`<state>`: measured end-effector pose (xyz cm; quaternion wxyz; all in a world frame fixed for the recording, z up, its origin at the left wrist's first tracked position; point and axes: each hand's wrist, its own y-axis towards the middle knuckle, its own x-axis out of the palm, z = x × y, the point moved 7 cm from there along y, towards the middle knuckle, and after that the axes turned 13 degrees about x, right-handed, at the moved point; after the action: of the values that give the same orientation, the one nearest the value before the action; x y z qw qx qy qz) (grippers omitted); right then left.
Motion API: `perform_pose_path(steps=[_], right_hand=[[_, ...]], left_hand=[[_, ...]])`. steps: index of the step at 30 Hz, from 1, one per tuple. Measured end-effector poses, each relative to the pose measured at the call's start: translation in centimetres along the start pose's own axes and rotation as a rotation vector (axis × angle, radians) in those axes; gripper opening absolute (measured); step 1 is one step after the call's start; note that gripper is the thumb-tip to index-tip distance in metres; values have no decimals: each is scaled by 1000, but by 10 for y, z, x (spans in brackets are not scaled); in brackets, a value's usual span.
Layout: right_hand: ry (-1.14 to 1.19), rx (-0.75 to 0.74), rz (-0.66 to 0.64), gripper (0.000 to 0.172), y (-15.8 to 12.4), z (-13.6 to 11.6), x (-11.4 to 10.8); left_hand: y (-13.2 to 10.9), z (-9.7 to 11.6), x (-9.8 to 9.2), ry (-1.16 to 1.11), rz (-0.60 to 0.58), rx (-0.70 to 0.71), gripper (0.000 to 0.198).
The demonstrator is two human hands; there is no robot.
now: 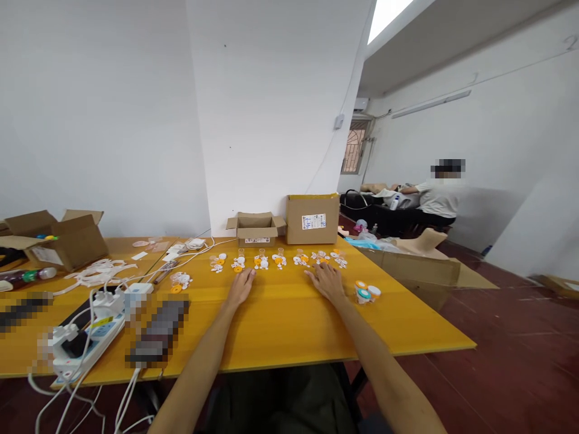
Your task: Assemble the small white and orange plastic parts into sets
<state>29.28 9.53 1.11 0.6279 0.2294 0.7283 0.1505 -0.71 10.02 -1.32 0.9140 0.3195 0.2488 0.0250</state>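
My left hand (241, 284) lies flat on the yellow table (280, 325), fingers stretched out and holding nothing. My right hand (326, 280) rests flat beside it, fingers spread, also with nothing in it. Just beyond the fingertips runs a row of small white and orange plastic parts (275, 260) with little clear tubes standing among them. A cluster of three small round caps (367, 292), orange and teal, sits just right of my right hand.
Two cardboard boxes (312, 218) stand at the table's far edge, another open box (63, 238) at far left. Power strips with white cables (90, 337) and plastic strips cover the left side. A person (441, 196) sits in the background right. Flat cardboard (420, 268) lies on the floor.
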Motion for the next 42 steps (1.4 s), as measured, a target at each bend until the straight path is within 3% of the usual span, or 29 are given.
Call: perform_pose_path(steps=[11, 17, 21, 25, 28, 32, 36, 42], right_hand=[[130, -111, 43, 42, -12, -6, -14], [154, -406, -125, 51, -51, -32, -1], [157, -431, -228, 54, -66, -36, 6], [174, -448, -132, 54, -72, -33, 1], [189, -379, 105, 49, -72, -20, -15], [144, -79, 352, 45, -70, 17, -38], [61, 132, 405, 51, -78, 51, -54], [-49, 195, 377, 38, -91, 64, -63]], left_hand=[[-1, 38, -10, 55, -32, 53, 31], [1, 50, -10, 121, -55, 118, 30], [0, 56, -10, 185, -72, 138, 31], [0, 61, -9, 240, -77, 161, 31], [0, 62, -8, 279, -83, 169, 31], [0, 63, -7, 296, -86, 177, 31], [0, 64, -5, 306, -91, 178, 31], [0, 63, -4, 308, -96, 200, 29]])
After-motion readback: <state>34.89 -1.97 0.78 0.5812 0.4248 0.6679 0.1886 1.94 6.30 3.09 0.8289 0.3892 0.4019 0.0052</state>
